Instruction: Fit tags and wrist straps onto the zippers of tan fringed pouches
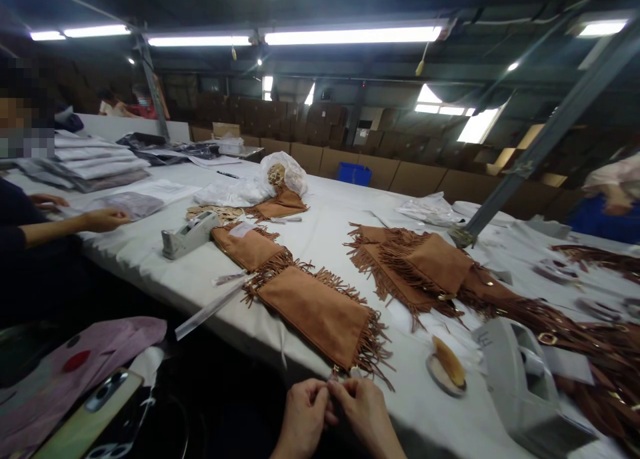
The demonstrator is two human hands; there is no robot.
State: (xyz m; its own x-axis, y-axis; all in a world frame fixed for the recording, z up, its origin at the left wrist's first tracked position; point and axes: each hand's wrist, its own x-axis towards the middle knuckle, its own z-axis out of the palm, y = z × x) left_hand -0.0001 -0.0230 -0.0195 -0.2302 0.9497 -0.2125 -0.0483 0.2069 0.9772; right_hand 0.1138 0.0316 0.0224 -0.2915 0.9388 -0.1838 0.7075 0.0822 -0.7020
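Note:
My left hand and my right hand meet at the table's front edge, fingertips pinched together. What lies between them is small and mostly hidden, right at the near corner of a brown fringed suede bag. Small metal fittings show at that corner. The bag lies flat, fringe spread along its far side and right end. Beyond its left end is another fringed bag with a pale label on it. A clear plastic strip sticks out over the edge beside them.
Several more fringed bags lie to the right. Tape dispensers stand at the right and left. A round tin with a yellowish pad sits nearer. A co-worker's hand is at far left. A slanted post rises behind the table.

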